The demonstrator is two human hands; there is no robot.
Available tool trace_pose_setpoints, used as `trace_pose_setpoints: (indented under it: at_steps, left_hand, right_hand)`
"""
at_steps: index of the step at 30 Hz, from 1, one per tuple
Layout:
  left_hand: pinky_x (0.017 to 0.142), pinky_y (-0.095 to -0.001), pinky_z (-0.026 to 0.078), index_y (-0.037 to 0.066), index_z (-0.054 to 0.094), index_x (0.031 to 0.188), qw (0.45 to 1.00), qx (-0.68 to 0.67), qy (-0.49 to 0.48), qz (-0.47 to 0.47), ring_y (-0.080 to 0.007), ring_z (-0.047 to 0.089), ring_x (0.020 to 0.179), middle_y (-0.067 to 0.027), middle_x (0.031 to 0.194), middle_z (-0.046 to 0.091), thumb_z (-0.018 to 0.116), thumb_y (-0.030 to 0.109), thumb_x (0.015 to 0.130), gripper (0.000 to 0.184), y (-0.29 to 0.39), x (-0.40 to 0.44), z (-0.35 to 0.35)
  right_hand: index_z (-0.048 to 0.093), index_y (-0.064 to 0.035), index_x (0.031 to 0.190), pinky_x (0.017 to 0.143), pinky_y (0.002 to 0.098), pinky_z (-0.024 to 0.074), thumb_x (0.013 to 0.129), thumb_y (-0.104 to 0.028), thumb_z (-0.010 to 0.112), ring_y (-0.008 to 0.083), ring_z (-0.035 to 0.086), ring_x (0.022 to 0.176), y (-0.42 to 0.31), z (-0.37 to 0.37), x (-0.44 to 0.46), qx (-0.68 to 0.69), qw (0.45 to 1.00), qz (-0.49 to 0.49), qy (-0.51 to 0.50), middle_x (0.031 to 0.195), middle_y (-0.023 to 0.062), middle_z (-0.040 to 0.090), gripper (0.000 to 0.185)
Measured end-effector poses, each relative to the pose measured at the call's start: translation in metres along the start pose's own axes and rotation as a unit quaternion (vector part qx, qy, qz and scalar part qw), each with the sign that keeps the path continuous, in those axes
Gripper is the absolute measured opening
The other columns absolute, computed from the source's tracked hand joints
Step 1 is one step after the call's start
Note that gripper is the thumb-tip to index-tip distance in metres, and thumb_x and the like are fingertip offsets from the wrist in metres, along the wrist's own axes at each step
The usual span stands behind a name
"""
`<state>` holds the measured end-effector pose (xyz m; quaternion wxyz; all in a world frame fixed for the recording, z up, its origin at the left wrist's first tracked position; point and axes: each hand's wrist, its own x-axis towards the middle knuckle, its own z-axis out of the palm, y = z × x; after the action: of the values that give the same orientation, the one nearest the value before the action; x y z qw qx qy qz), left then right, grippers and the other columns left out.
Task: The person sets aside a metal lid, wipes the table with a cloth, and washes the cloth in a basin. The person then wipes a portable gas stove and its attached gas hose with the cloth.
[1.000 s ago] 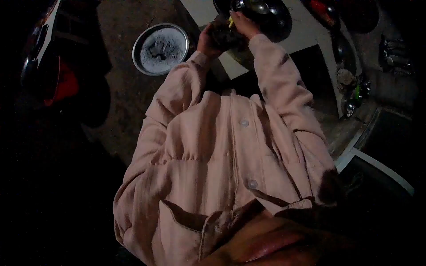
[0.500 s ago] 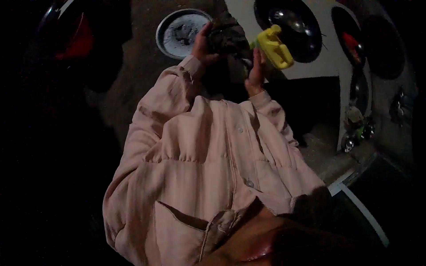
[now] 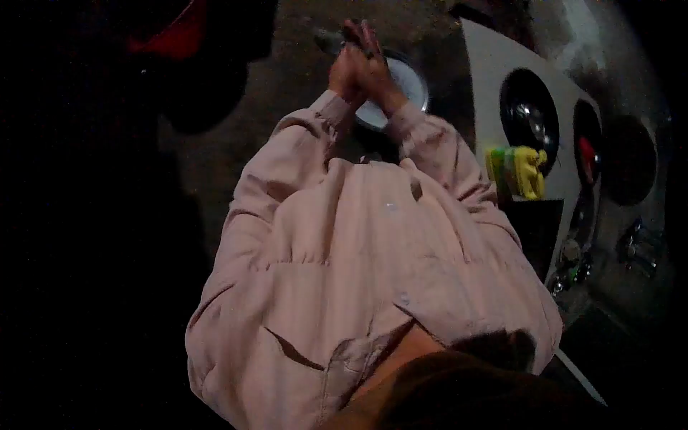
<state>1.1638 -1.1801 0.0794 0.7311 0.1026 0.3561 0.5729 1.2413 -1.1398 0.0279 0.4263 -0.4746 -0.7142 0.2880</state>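
My left hand [image 3: 345, 74] and my right hand [image 3: 374, 72] are pressed together at the top of the view, fingers closed around a dark, crumpled, cloth-like thing [image 3: 328, 43]. Part of it sticks out to the left, and the rest is hidden by the fingers. Dim light and blur leave its kind unclear. Behind and below my hands, a round, pale basin [image 3: 412, 89] sits on the dark ground, partly covered by my right hand and wrist.
On the right, a pale slab [image 3: 487, 72] bears a round, black, shiny vessel [image 3: 527, 100]. Near its front edge is a yellow bottle [image 3: 532, 175] beside something green. Further right, a red item [image 3: 588, 159] lies in another dark round shape. Another red thing [image 3: 172, 36] shows upper left.
My hands have come together, closing around the dark thing that was spread between them. The view has shifted, so the basin, slab and yellow bottle appear further right.
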Motion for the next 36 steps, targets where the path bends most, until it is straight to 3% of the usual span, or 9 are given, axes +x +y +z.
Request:
trace_pose_setpoints:
  at_steps: [3,7,9,12,17,18,19,23,36]
  left_hand:
    - [0.092,-0.0337,0.04,0.01,0.046,0.123,0.993,-0.06,-0.095,-0.025,-0.0202,0.048,0.109,-0.0056,0.121,0.05,0.034,0.039,0.095,0.042,0.053,0.047,-0.06]
    - [0.097,-0.0343,0.036,0.01,0.042,0.127,0.979,-0.203,0.007,0.034,-0.0211,0.045,0.114,-0.0055,0.124,0.048,0.033,0.042,0.095,0.046,0.146,0.055,-0.095]
    - [0.084,-0.0361,0.045,0.012,0.044,0.124,0.993,0.07,0.048,0.085,-0.0228,0.053,0.101,-0.0066,0.117,0.052,0.03,0.042,0.095,0.044,0.182,0.051,-0.096]
    - [0.086,-0.0343,0.044,0.013,0.045,0.124,0.998,0.021,0.019,0.063,-0.0215,0.052,0.102,-0.0057,0.119,0.051,0.027,0.045,0.095,0.047,0.2,0.075,-0.12]
    - [0.095,-0.035,0.036,0.009,0.043,0.128,0.996,-0.049,0.047,0.066,-0.021,0.045,0.113,-0.0061,0.126,0.047,0.031,0.046,0.095,0.051,0.233,0.149,-0.156]
    - [0.093,-0.0343,0.037,0.01,0.046,0.123,0.996,-0.023,0.074,0.046,-0.0197,0.047,0.106,-0.003,0.119,0.05,0.03,0.046,0.095,0.048,0.235,0.153,-0.146]
    - [0.093,-0.0343,0.037,0.01,0.046,0.123,0.996,-0.015,0.076,0.049,-0.0197,0.047,0.106,-0.003,0.119,0.05,0.03,0.046,0.095,0.048,0.243,0.171,-0.14]
    - [0.093,-0.0328,0.037,0.013,0.046,0.122,0.994,-0.086,-0.002,0.07,-0.0193,0.047,0.105,-0.0028,0.117,0.05,0.031,0.047,0.094,0.047,0.276,0.262,-0.155]
    - [0.076,-0.0333,0.044,0.011,0.053,0.103,0.985,0.073,-0.126,-0.09,-0.0196,0.053,0.084,-0.0028,0.092,0.056,0.037,0.039,0.094,0.033,0.347,0.437,-0.008]
  right_hand:
    - [0.038,-0.0005,0.128,0.102,0.0369,0.0291,0.091,-0.038,0.046,0.0268,0.045,0.114,-0.013,0.061,0.061,0.213,0.952,0.184,-0.122,0.126,0.0194,0.044,0.054]
    - [0.047,0.0021,0.119,0.102,0.0381,0.0289,0.091,-0.042,0.043,0.0243,0.053,0.104,-0.006,0.18,0.098,-0.068,0.982,-0.172,-0.039,0.115,0.0197,0.053,0.052]
    - [0.026,-0.0001,0.137,0.104,0.0372,0.0264,0.09,-0.047,0.043,0.0314,0.033,0.126,-0.055,0.189,0.136,0.167,0.97,0.135,-0.113,0.138,0.0225,0.03,0.068]
    - [0.02,-0.0011,0.139,0.104,0.0369,0.0262,0.09,-0.045,0.045,0.0301,0.033,0.126,-0.053,0.202,0.179,0.334,0.843,0.349,-0.237,0.137,0.0216,0.032,0.07]
    - [0.027,-0.0019,0.135,0.102,0.0343,0.0284,0.091,-0.045,0.043,0.026,0.043,0.116,-0.042,0.252,0.2,0.232,0.935,0.205,-0.173,0.128,0.016,0.044,0.064]
    - [0.024,-0.0022,0.137,0.104,0.036,0.0252,0.091,-0.041,0.044,0.0283,0.038,0.122,-0.024,0.245,0.228,0.405,0.803,0.295,-0.322,0.131,0.0194,0.04,0.064]
    - [0.024,-0.0022,0.137,0.104,0.036,0.0252,0.091,-0.041,0.044,0.0283,0.038,0.122,-0.028,0.245,0.248,0.412,0.801,0.291,-0.322,0.131,0.0194,0.04,0.064]
    - [0.031,-0.0068,0.135,0.097,0.0312,0.0337,0.092,-0.048,0.038,0.0213,0.046,0.111,0.015,0.293,0.3,0.181,0.968,0.114,-0.13,0.126,0.0117,0.047,0.06]
    - [0.041,-0.008,0.127,0.104,0.0415,0.0238,0.087,-0.057,0.035,0.0365,0.035,0.123,0.128,0.252,0.518,0.135,0.973,0.187,-0.026,0.128,0.0206,0.044,0.064]
